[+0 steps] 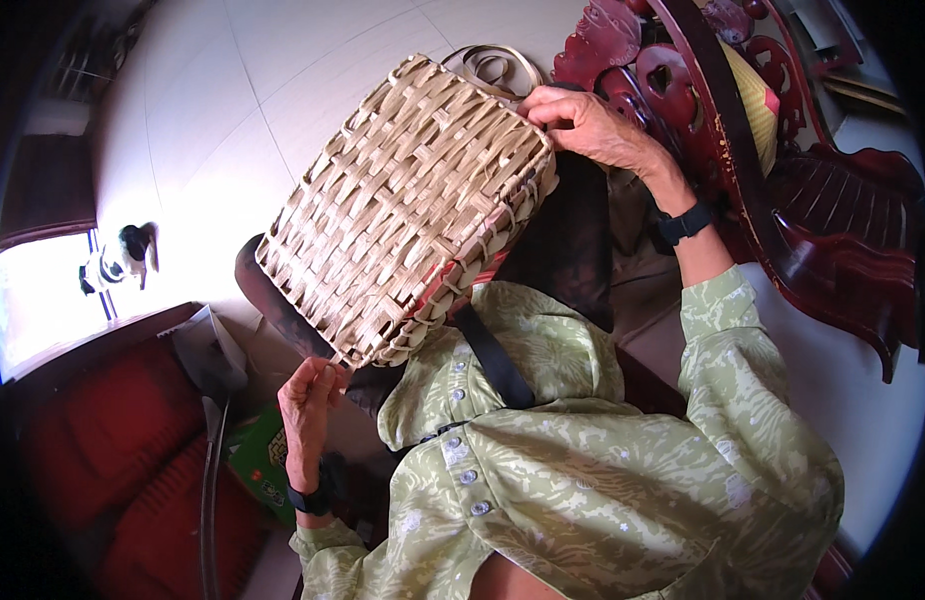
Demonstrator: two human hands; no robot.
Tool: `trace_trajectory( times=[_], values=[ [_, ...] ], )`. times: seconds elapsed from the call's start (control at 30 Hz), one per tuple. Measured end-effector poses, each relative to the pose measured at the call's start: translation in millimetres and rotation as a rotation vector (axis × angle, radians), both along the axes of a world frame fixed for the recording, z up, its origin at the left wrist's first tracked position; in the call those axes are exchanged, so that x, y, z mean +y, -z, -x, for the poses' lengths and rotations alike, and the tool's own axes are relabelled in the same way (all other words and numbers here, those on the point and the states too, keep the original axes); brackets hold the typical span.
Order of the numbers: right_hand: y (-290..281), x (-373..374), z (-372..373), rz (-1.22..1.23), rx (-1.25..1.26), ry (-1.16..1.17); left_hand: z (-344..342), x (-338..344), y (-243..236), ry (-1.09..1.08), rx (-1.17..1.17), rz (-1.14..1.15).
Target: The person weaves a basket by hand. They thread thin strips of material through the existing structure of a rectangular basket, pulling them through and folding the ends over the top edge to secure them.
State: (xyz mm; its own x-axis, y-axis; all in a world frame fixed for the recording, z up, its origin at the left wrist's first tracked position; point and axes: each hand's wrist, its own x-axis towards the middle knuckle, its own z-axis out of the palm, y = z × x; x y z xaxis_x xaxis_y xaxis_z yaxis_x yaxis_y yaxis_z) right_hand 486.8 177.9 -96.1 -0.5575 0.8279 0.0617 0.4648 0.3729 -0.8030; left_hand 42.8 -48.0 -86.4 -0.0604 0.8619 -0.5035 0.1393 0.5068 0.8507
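A rectangular woven basket (413,200) of pale flat plant strips rests tilted over my lap, its broad woven face toward me. My right hand (588,125) is bent over its far right corner, fingers closed on the rim. At the near left corner, the fingertips of my left hand (308,400) are pinched together against the rim; a thin strand end may be between them, too small to be sure. Loops of a loose flat strip (498,72) curl out beyond the far edge, close to my right hand. Red strips show along the basket's near side.
Carved dark red wooden furniture (723,130) stands at the right, with a yellow item (753,105) behind its rail. Red seating (133,480) and a green box (258,465) lie at the lower left. A black-and-white animal-like shape (128,255) is on the pale tiled floor (213,110).
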Motion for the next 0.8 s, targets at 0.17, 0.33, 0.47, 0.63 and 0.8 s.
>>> trace_trajectory(
  times=[0.17, 0.33, 0.47, 0.63, 0.8],
  values=[
    [-23.4, -21.2, 16.3, -0.093, -0.098, 0.295, -11.6, 10.0, -6.7, 0.119, 0.247, -0.086],
    [-18.9, -12.9, 3.7, -0.719, -0.209, 0.168, -10.3, 3.2, 3.0, 0.096, 0.037, -0.08],
    [-26.5, -7.6, -15.1, -0.913, -0.216, 0.13, -13.9, 7.3, 1.4, 0.069, 0.051, -0.02],
    [-41.2, -18.8, -20.7, -1.123, -0.437, 0.32, -27.6, 12.6, -9.6, 0.042, 0.127, 0.036],
    [-24.9, -2.6, -59.3, -1.001, -0.444, 0.509, -14.4, 4.7, 12.3, 0.052, 0.052, -0.123]
  ],
)
